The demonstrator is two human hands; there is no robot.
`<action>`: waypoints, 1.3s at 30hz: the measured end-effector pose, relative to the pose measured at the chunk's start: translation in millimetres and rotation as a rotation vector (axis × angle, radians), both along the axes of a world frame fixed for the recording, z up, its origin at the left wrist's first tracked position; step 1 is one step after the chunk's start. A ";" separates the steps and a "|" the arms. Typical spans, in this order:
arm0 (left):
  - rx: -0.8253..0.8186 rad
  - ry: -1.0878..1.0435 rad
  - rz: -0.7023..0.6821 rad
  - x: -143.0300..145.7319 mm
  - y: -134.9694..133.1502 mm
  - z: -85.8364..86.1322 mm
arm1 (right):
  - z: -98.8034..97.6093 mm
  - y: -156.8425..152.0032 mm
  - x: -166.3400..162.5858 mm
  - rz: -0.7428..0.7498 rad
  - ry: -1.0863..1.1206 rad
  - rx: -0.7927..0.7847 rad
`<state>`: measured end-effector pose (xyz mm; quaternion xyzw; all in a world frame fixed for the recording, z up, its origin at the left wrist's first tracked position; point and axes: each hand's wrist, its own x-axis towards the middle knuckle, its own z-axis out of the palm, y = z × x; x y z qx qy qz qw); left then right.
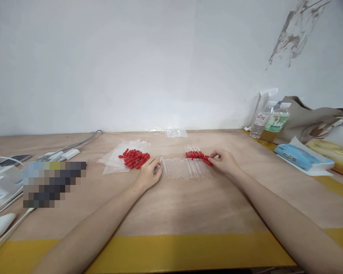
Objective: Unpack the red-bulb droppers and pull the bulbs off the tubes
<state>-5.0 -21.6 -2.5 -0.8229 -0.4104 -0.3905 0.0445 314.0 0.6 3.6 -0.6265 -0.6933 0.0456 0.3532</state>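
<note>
Thin clear tubes [177, 168] lie side by side in a row on the table. My left hand [148, 174] rests at the row's left end with its fingers curled in; what they hold, if anything, is hidden. Beyond the row's right part lie several clear droppers with red rubber bulbs [193, 155], their thin tips pointing to the wall. My right hand [224, 161] pinches a red rubber bulb [208, 161] at the right end of these. A loose heap of red bulbs [134, 158] sits on clear plastic bags [111, 156], just beyond my left hand.
Another clear bag [176, 133] lies by the wall. Cables [82, 142], a white mouse-shaped item [1, 226] and a blurred-out patch occupy the left side. Rightward stand two drink bottles [276, 121], a blue tissue pack [303, 156] and a grey-brown bag [305, 118]. Yellow tape [174, 253] edges the table.
</note>
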 end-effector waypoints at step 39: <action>0.238 0.136 0.121 0.5 -13.3 11.8 | 29.0 -18.7 -65.5 0.090 0.049 0.131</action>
